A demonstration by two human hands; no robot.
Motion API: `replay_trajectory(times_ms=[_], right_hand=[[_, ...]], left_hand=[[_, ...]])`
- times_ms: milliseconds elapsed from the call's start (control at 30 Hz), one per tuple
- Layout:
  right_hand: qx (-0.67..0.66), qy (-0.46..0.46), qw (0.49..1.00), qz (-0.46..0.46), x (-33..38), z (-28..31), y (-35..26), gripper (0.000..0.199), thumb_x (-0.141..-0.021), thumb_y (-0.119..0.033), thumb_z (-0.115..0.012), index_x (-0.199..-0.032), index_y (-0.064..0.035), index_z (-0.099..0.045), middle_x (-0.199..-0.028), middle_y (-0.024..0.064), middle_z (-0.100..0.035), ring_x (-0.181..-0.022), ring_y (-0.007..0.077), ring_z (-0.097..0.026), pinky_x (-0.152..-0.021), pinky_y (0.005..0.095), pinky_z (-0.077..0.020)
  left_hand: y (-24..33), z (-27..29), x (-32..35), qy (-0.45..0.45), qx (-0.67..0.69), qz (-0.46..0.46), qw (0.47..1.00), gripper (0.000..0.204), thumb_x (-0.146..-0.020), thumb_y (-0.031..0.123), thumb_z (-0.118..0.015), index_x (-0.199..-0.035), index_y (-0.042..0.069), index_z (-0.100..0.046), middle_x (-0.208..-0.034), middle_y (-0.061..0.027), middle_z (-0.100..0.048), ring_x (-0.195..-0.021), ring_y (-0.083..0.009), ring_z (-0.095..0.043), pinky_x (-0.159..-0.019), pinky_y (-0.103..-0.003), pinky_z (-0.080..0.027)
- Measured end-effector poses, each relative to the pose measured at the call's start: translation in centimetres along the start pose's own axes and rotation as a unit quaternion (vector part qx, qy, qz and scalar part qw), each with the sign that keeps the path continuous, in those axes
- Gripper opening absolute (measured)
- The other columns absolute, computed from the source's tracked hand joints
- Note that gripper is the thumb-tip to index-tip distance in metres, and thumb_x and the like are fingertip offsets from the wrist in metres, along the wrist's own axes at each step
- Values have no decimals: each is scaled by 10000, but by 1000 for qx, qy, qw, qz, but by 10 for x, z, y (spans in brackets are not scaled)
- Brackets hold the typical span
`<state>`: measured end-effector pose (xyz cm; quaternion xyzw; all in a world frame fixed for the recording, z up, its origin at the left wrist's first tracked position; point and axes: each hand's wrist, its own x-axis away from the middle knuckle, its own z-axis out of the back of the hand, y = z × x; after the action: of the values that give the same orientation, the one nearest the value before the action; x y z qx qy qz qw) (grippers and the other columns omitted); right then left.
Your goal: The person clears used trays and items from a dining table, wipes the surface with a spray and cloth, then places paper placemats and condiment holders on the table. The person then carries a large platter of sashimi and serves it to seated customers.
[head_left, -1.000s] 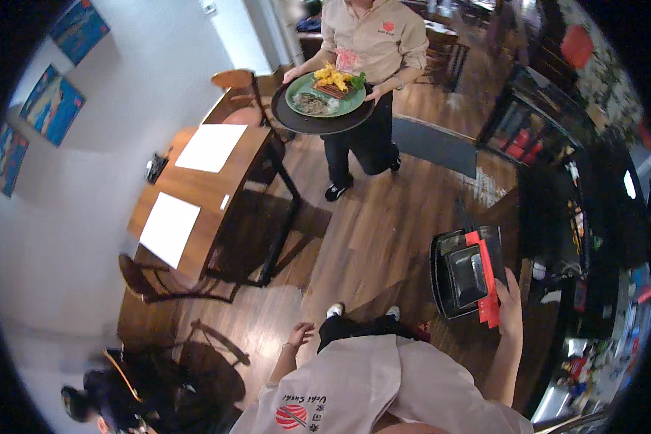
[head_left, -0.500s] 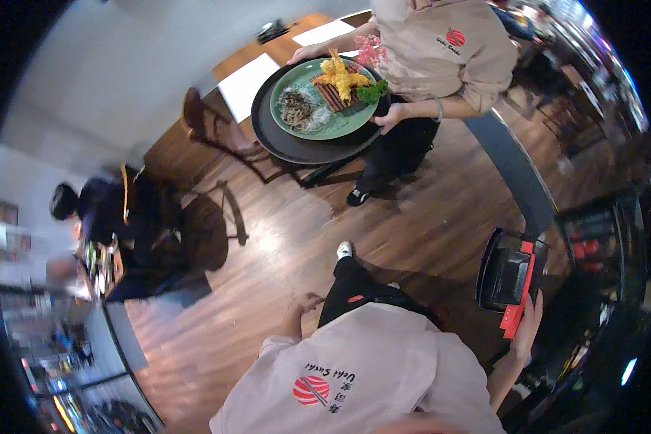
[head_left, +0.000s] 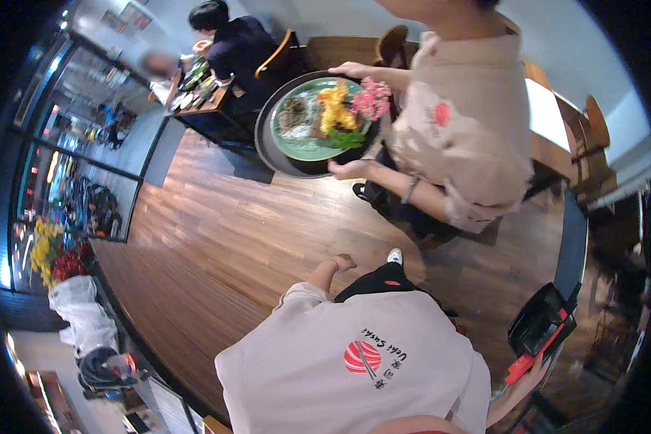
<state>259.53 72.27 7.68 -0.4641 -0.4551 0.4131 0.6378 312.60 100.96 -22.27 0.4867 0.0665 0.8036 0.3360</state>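
Note:
My right hand [head_left: 534, 371] is closed on a black box-like tray [head_left: 537, 322] with a red strip along one side. It is held out low at my right. Nothing shows in my left hand [head_left: 345, 262], which hangs over the floor in front of my body with its fingers loosely apart. Ahead, a co-worker grips a round dark serving tray [head_left: 266, 145] with both hands. On that tray rests a green plate [head_left: 301, 150] with yellow fried food, green garnish, a heap of noodle-like food and pink blossoms.
Beyond the co-worker at right is a wooden table [head_left: 550, 141] with chairs. People sit at a far-left table [head_left: 211, 101]. A counter edge [head_left: 134, 325] curves along the left, with yellow and red flowers [head_left: 47, 253] and a white plastic bag [head_left: 83, 311]. Glass doors [head_left: 87, 137] stand behind.
My view has swung left, bringing the counter, flowers and glass doors into sight. The co-worker with the plate is now turned more to the left. My right hand keeps the black tray.

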Motion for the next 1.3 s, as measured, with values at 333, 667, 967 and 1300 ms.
replay_trajectory(times_ms=[333,667,967,1300], right_hand=[[-3,-107,993,40,-84,-152,-29,602,-937,-232,-609,-1444,-41,-349,-1044,96,-592,-756,175,-616,-593,299,-511],[-21,-258,966,25,-139,-331,-55,341,-973,-173,-553,-1275,-18,-521,-1141,45,-611,-998,124,-587,-858,285,-475],[31,-277,956,93,-276,-485,14,358,-972,-191,-555,-1280,-18,-500,-1121,62,-606,-1008,139,-570,-896,292,-446],[142,-266,951,74,-379,-568,58,403,-973,-271,-543,-1272,-5,-494,-1172,156,-613,-1092,231,-568,-955,343,-417]], left_hand=[[-54,-14,-64,67,4,-83,994,378,-861,452,-614,-1015,125,-722,-1034,-123,-706,-1021,-282,-650,-896,-387,-488],[27,55,-101,32,334,1,942,269,-921,293,-647,-1051,58,-647,-919,-18,-650,-749,-107,-573,-720,-260,-491],[64,91,-169,83,431,50,897,278,-940,249,-616,-1096,20,-636,-984,-46,-670,-881,-144,-631,-772,-283,-510],[274,277,-215,286,274,-84,914,254,-935,202,-617,-1015,-37,-644,-941,-153,-697,-896,-188,-663,-811,-309,-499]])
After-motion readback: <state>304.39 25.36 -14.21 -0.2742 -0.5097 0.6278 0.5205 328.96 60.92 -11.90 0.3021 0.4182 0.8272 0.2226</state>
